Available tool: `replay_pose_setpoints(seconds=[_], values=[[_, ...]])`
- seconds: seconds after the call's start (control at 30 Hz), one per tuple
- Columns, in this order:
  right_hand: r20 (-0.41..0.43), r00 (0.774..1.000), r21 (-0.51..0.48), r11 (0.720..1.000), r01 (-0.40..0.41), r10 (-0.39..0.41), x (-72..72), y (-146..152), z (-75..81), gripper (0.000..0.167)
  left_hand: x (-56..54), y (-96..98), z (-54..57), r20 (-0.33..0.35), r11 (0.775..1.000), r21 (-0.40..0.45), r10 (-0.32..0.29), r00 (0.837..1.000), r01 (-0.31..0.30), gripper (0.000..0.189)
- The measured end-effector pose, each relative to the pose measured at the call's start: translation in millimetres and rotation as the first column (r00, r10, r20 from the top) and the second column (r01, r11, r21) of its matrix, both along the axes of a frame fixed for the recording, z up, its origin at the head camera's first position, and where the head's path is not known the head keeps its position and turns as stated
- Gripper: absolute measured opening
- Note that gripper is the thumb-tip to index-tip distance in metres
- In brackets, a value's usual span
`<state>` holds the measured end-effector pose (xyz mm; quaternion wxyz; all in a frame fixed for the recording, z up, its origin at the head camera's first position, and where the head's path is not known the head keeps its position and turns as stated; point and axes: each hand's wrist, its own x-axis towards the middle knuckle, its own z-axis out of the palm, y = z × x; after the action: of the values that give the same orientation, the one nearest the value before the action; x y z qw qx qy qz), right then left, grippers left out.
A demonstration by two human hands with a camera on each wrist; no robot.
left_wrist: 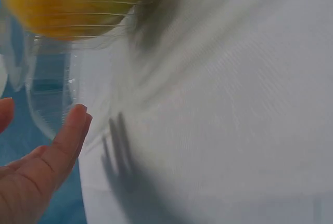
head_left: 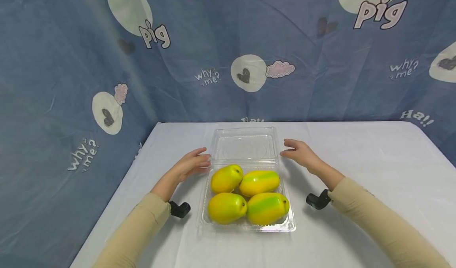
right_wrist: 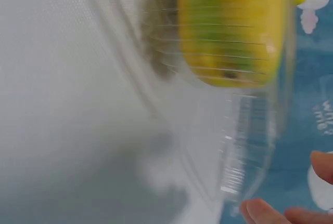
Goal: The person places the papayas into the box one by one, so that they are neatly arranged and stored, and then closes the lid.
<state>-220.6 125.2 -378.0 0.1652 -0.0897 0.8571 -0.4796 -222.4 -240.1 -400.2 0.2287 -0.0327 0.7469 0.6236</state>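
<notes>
A clear plastic clamshell box [head_left: 246, 229] lies on the table with its lid [head_left: 246, 146] folded back, away from the person. In its base sit several glossy yellow fruits with green streaks, oval like mangoes, among them a front-left one [head_left: 227, 208] and a front-right one [head_left: 268, 208]. My left hand [head_left: 191, 164] is beside the box's left edge near the hinge, fingers extended; whether it touches is unclear. On the opposite side my right hand [head_left: 301, 154] hovers by the lid's right edge, holding nothing. In the left wrist view, a fruit [left_wrist: 78, 5] shows through the ribbed plastic wall.
A white cloth [head_left: 374, 169] covers the table. Blue printed fabric [head_left: 303, 94] hangs behind it and along its left side. Black camera mounts sit at the left wrist [head_left: 179, 209] and the right wrist [head_left: 318, 200].
</notes>
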Motion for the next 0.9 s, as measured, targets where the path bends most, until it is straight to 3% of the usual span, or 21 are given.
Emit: replay_pose_setpoints(seconds=[0.17,0.3,0.47,0.57,0.7,0.9], values=[[0.194,0.979,-0.156,0.984,0.091,-0.060,-13.0,-8.2,-11.4,0.066,-10.4,8.5,-7.5,0.059,0.997,0.020,0.070,0.996,-0.072,0.063],[0.254,0.964,-0.223,0.965,0.136,-0.077,-17.9,-9.6,-17.8,0.061,-13.6,13.3,-11.7,0.078,0.994,0.036,0.103,0.992,-0.106,0.062],[0.255,0.964,-0.259,0.955,0.146,-0.078,-20.1,-9.3,-24.3,0.056,-13.9,14.5,-13.2,0.067,0.990,0.067,0.121,0.990,-0.126,0.062],[0.231,0.971,-0.298,0.945,0.135,-0.066,-19.6,-8.7,-24.2,0.056,-13.1,13.5,-11.0,0.020,0.991,0.079,0.104,0.994,-0.105,0.062],[0.204,0.976,-0.327,0.934,0.143,-0.077,-19.7,-7.8,-19.2,0.055,-12.0,11.8,-5.3,-0.062,0.995,0.075,0.066,0.996,-0.062,0.064],[0.175,0.980,-0.320,0.936,0.149,-0.096,-21.1,-5.7,-5.1,0.053,-11.1,11.5,4.7,-0.132,0.996,0.058,0.070,0.989,-0.063,0.066]])
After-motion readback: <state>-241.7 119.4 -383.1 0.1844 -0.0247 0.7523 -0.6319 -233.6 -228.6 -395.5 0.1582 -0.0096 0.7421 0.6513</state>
